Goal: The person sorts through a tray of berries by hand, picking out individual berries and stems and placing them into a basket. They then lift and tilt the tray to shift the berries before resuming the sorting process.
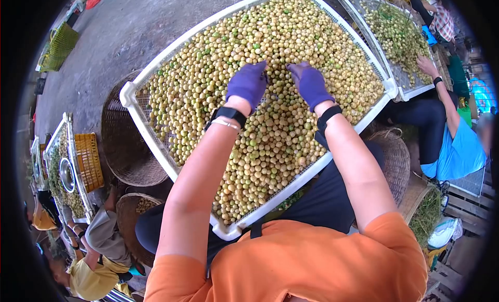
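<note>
My left hand [248, 84], in a purple glove, rests on a layer of small round yellow-brown and green fruits [291, 117]. Opposite it, my right hand [310, 85], gloved the same way, touches the fruits too. Both hands' fingers point forward and inward, apart from each other, partly hidden by the backs of the gloves. I see no single fruit gripped in either. The fruits fill a white-framed mesh tray [148, 140] across my lap, with some green ones among them.
Woven baskets [125, 140] stand left of the tray; another basket [390, 156] is at the right. A second tray [358, 21] of stemmed fruits lies ahead right, where a co-worker's hand [427, 67] reaches in. People with another tray [73, 146] sit at the left.
</note>
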